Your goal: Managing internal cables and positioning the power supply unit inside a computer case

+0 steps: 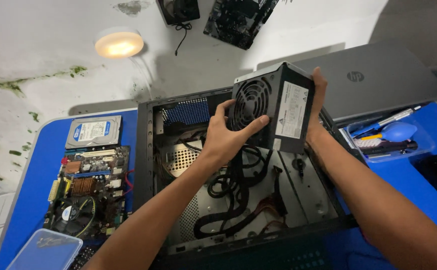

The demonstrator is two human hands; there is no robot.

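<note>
Head view: power supply unit (273, 107) held above open computer case (238, 200), tilted, cable bundle (238, 180) trailing down into case. Left hand (226, 137) fingers clamped on fan grille face; right hand (318, 105) gripping far side, fingertips probably curled behind. Metal box, rigid, likely heavy; smooth walls, so hold by opposite edges. Motherboard (88, 195), hard drive (94, 131) on blue worktop (33, 190).

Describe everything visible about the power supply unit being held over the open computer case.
The power supply unit is a dark grey metal box with a round fan grille on one face and a pale label on another. It is tilted, held above the open computer case. The left hand grips the fan side, the right hand the far edge. Black cables trail from it into the case.
</note>
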